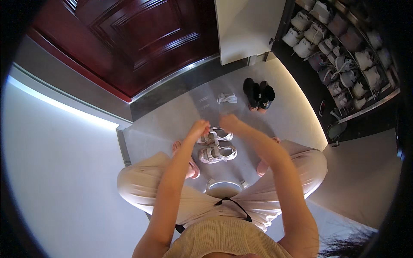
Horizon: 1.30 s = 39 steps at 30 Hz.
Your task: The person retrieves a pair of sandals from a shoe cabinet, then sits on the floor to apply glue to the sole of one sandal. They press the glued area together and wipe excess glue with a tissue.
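Observation:
I am crouched over a pair of white strappy sandals on the grey floor. My left hand (198, 129) rests on the far sandal (217, 136), fingers curled at its strap. Just right of that sandal my right hand (229, 122) hovers, loosely closed, and I cannot tell whether it holds anything. The near sandal (218, 153) lies untouched just below, between my knees.
A pair of black shoes (258, 95) and a crumpled white cloth (226, 98) lie further out on the floor. A dark red door (129, 38) stands ahead. An open shoe cabinet (344, 56) with several pale shoes fills the right.

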### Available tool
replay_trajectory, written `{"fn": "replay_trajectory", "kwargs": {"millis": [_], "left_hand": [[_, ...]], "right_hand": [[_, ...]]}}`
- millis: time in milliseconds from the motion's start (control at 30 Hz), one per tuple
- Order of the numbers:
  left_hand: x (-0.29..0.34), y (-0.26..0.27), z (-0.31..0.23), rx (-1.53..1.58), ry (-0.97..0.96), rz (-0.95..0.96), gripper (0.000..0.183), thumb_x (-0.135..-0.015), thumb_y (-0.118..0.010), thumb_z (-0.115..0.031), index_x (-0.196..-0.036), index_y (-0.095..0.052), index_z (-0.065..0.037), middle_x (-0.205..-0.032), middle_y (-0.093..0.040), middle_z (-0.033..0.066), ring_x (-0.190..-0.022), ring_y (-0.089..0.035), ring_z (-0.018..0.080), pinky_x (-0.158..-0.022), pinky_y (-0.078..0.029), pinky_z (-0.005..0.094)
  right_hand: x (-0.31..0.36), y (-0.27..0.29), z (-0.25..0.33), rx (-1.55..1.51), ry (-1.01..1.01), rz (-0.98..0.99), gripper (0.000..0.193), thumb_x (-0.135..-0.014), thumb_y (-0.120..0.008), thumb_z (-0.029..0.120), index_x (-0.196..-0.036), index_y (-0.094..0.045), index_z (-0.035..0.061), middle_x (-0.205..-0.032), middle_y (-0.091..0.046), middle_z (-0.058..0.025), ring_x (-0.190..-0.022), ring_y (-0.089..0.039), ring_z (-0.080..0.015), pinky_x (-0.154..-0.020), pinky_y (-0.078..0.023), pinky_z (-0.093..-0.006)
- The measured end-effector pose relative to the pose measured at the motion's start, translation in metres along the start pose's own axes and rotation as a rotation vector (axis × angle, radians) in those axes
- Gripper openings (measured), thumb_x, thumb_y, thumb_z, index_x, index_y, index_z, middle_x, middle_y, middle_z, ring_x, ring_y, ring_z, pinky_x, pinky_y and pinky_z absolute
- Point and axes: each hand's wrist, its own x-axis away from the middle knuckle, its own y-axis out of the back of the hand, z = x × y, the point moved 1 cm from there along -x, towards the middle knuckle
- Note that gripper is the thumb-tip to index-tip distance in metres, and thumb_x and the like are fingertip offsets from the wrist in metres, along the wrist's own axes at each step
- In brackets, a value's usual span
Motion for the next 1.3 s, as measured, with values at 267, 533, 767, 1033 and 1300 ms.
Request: {"fn": "replay_trajectory", "kwargs": {"millis": [267,533,767,1033,1300], "left_hand": [[0.021,0.022,0.161,-0.093,0.377,-0.076,0.023,-0.086,-0.057,-0.029,-0.081,-0.064,-0.007,-0.070,-0.066,0.0063,-0.055,-0.060,0.0161,-0.048,-0.048,0.0317],[-0.004,0.013,0.180,-0.194,0.201,-0.133,0.023,-0.090,-0.056,-0.030,-0.088,-0.065,-0.009,-0.072,-0.065,0.0024,-0.061,-0.059,0.0136,-0.057,-0.048,0.0305],[-0.021,-0.024,0.149,-0.021,-0.004,-0.174,0.023,-0.092,-0.057,-0.025,-0.103,-0.062,-0.006,-0.081,-0.067,0.0049,-0.067,-0.062,0.0138,-0.059,-0.048,0.0286],[-0.021,-0.069,0.100,-0.078,0.061,-0.072,0.039,-0.091,-0.059,-0.026,-0.126,-0.054,-0.009,-0.103,-0.066,0.0056,-0.088,-0.063,0.0158,-0.067,-0.050,0.0301],[-0.069,-0.080,0.180,-0.470,-0.367,-0.271,0.038,-0.079,-0.067,-0.017,-0.115,-0.062,-0.004,-0.108,-0.063,0.0169,-0.090,-0.060,0.0309,-0.079,-0.050,0.0432]], "right_hand": [[0.007,-0.168,0.075,-0.116,-0.267,-0.115,0.025,-0.076,-0.067,0.025,-0.096,-0.067,0.0102,-0.097,-0.066,-0.0095,-0.102,-0.061,-0.0258,-0.102,-0.039,-0.0461],[0.021,-0.155,0.082,-0.256,-0.546,-0.344,0.016,-0.079,-0.060,0.016,-0.094,-0.062,0.0118,-0.086,-0.067,-0.0081,-0.087,-0.066,-0.0281,-0.090,-0.042,-0.0459],[0.000,-0.123,0.024,-0.499,-0.755,-0.518,0.013,-0.077,-0.060,0.015,-0.089,-0.062,0.0125,-0.075,-0.068,-0.0130,-0.072,-0.068,-0.0303,-0.072,-0.049,-0.0478],[0.012,-0.144,0.026,-0.734,-0.933,-0.519,0.015,-0.077,-0.059,0.016,-0.088,-0.063,0.0060,-0.080,-0.068,-0.0160,-0.074,-0.067,-0.0380,-0.067,-0.052,-0.0500],[0.010,-0.162,0.037,-0.800,-0.892,-0.241,0.020,-0.083,-0.057,0.024,-0.096,-0.068,0.0131,-0.092,-0.070,-0.0134,-0.088,-0.068,-0.0332,-0.072,-0.053,-0.0474]]}}
